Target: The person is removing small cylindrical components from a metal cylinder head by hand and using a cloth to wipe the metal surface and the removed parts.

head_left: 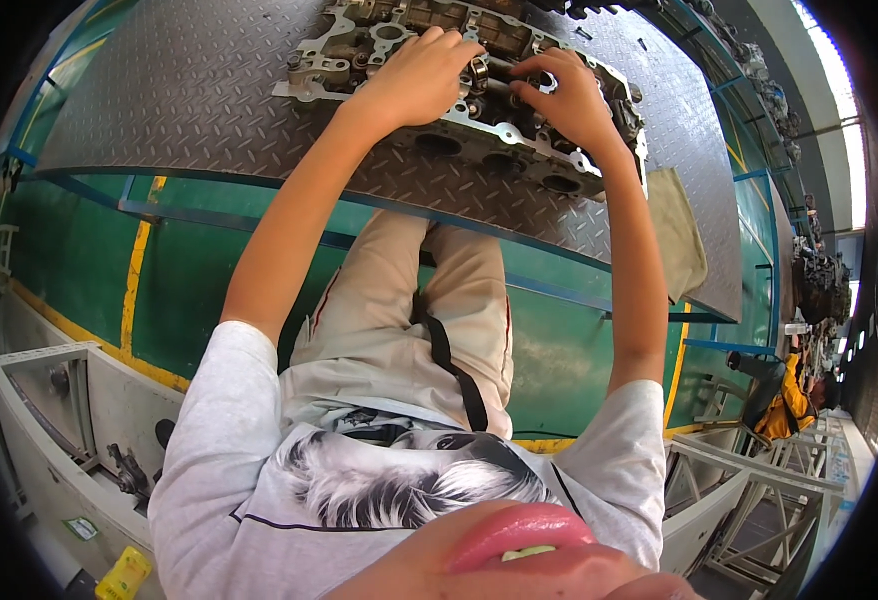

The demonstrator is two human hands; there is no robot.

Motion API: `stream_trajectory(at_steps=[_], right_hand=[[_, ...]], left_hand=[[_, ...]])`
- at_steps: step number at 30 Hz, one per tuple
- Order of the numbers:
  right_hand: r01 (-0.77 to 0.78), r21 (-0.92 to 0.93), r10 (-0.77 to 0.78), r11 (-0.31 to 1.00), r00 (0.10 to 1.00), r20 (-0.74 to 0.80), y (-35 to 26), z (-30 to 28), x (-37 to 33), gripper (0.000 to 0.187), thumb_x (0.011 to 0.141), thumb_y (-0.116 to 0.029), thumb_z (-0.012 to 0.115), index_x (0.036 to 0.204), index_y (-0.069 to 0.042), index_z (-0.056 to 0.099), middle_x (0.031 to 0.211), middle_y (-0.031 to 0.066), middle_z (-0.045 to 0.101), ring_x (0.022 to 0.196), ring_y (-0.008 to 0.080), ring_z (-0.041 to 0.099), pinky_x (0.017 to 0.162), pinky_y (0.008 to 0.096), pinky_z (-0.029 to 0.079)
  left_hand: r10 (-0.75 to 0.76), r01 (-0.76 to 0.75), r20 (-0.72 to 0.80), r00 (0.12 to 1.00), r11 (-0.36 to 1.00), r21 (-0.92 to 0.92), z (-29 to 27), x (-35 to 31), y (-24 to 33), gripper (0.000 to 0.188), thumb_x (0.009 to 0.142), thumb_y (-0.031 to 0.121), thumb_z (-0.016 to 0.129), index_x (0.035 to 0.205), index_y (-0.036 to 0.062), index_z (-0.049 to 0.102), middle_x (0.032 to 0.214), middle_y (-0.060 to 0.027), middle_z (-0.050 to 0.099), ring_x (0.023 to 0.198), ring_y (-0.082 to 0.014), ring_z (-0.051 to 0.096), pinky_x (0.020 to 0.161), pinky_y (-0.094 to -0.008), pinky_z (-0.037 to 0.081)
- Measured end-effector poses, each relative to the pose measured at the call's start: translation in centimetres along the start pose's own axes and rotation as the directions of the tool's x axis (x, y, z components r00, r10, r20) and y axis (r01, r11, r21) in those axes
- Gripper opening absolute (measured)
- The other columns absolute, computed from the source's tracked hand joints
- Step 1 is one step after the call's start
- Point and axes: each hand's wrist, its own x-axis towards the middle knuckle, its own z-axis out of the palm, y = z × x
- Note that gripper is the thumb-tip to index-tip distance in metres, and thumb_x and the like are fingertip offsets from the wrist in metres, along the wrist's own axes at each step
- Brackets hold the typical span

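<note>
A metal engine cylinder head (507,132) with round ports along its near side lies on the table in front of me. My left hand (425,78) reaches over its middle, palm down, with the fingers bent round the left part of a metal shaft (499,72); a round metal piece (479,73) shows at the fingertips. From the right, my right hand (571,98) has its thumb and forefinger curved towards each other at the shaft's other side. The undersides of my fingers are partly hidden.
The cylinder head rests on a tread-plate table (199,110) with a blue frame. A beige cloth (677,235) lies by its right end. Small dark bolts (583,33) lie beyond it. Metal frames (759,490) stand behind me on both sides; racks of parts (759,80) line the right.
</note>
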Motion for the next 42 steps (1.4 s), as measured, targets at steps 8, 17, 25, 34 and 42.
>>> stream_trajectory(at_steps=[8,17,25,34,42], right_hand=[[-0.127,-0.011,0.125,0.992,0.989,-0.074,0.6,0.9,-0.7,0.023,0.081,-0.025,0.074,0.094,-0.006,0.072,0.098,0.0102,0.063,0.097,0.0289,0.058,0.087,0.0382,0.046],[-0.079,0.029,0.084,0.996,0.965,-0.247,2.0,-1.2,-2.1,0.026,0.081,-0.013,0.069,0.105,-0.004,0.067,0.112,0.0127,0.063,0.108,0.0318,0.058,0.095,0.038,0.045],[-0.193,-0.107,0.177,0.975,0.974,-0.141,4.3,-4.9,-7.0,0.025,0.079,-0.011,0.069,0.104,-0.007,0.069,0.117,0.0116,0.062,0.111,0.0321,0.056,0.097,0.0392,0.044],[-0.203,-0.232,0.189,0.951,0.979,-0.082,3.8,-4.5,-6.9,0.04,0.073,-0.026,0.081,0.104,-0.004,0.069,0.116,0.0137,0.062,0.11,0.0327,0.056,0.096,0.0396,0.044],[-0.3,-0.199,0.294,0.933,0.954,-0.061,3.9,-4.3,-7.0,0.042,0.071,-0.025,0.082,0.103,-0.003,0.064,0.109,0.0152,0.062,0.106,0.0325,0.056,0.092,0.0395,0.045]], left_hand=[[-0.002,0.001,-0.012,1.0,0.999,-0.036,0.0,0.1,0.0,0.043,0.084,-0.003,0.046,0.126,0.0029,0.052,0.107,-0.0135,0.057,0.106,-0.0319,0.051,0.096,-0.0414,0.042],[-0.114,0.115,-0.041,0.993,0.993,0.007,-0.7,0.0,0.6,0.042,0.086,0.0,0.048,0.128,0.0035,0.051,0.114,-0.0161,0.06,0.108,-0.0339,0.054,0.093,-0.0432,0.045],[-0.096,0.097,-0.038,0.995,0.995,0.016,-0.2,-0.3,0.3,0.04,0.086,0.001,0.046,0.126,0.0037,0.052,0.115,-0.0141,0.061,0.111,-0.0324,0.053,0.095,-0.0434,0.045],[-0.124,0.124,0.021,0.992,0.992,-0.007,-0.2,-0.2,0.2,0.038,0.086,0.001,0.048,0.123,0.0032,0.054,0.113,-0.0145,0.061,0.111,-0.0328,0.053,0.096,-0.0429,0.045],[-0.103,0.103,-0.007,0.995,0.994,-0.025,-0.1,-0.4,0.1,0.037,0.087,0.004,0.047,0.124,0.0038,0.054,0.115,-0.0143,0.062,0.113,-0.0322,0.053,0.096,-0.0439,0.044]])
